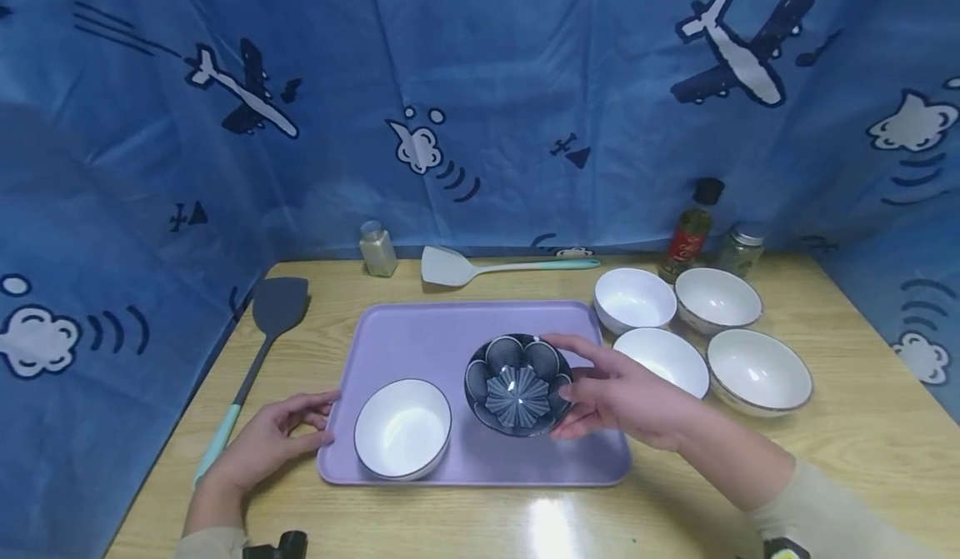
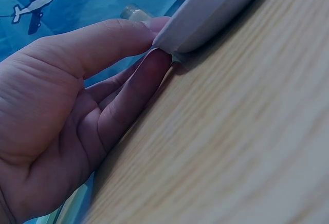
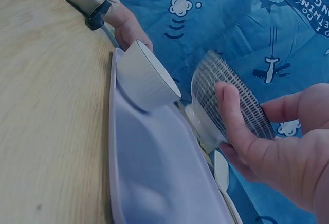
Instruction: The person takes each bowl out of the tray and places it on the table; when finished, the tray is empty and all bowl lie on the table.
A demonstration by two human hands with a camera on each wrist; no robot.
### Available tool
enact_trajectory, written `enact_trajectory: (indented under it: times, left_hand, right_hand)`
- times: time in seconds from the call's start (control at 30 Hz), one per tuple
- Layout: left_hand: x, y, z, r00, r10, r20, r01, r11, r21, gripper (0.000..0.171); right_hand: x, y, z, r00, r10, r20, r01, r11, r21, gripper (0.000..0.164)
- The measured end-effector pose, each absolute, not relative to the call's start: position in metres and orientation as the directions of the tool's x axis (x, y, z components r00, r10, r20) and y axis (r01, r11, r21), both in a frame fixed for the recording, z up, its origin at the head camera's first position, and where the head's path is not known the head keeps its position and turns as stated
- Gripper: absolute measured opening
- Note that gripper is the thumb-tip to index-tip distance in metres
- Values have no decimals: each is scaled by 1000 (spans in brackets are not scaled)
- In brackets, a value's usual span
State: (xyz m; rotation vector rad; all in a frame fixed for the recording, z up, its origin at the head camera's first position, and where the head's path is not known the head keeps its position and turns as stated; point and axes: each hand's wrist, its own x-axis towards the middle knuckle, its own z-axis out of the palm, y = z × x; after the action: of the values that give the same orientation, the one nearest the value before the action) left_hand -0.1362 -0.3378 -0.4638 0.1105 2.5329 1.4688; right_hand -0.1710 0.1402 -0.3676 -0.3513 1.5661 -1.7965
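Note:
My right hand [image 1: 626, 396] grips a dark bowl [image 1: 517, 386] by its right rim, with a petal pattern inside. In the right wrist view this bowl [image 3: 234, 95] is held above the tray, its outside finely checked and its foot white. A lilac tray [image 1: 540, 467] lies on the table. On the tray's left part stands a white bowl [image 1: 403, 430] with a thin dark rim. My left hand [image 1: 277, 438] pinches the tray's left edge, thumb and fingers meeting at the rim [image 2: 205, 16] in the left wrist view.
Several white bowls [image 1: 759, 369] stand right of the tray. Behind them are a red-labelled bottle [image 1: 686, 238] and a glass jar [image 1: 740, 251]. A shaker [image 1: 378, 251] and a pale spatula [image 1: 450, 267] lie along the back. At left lies a dark spatula [image 1: 277, 305].

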Motion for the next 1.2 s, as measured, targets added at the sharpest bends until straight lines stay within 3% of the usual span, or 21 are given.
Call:
enact_trajectory:
  times: [0.57,0.87,1.2]
  left_hand:
    - [-135,-337,-466,-977,172,-123,-22,495,868,60]
    - [-136,-336,-466,-978,166,-129,-30,497,867,61]
    - [-136,-336,-464,-979,163,-125,-24,514,857,60]
  right_hand:
    - [-147,212,-372,-613,-751,-244,322,45,-946,77]
    - [-148,263,-382,-451,-876,-169,411,-36,-911,70]
    - [-143,298,-396,-479,-854,-201,349,25,-937,70]
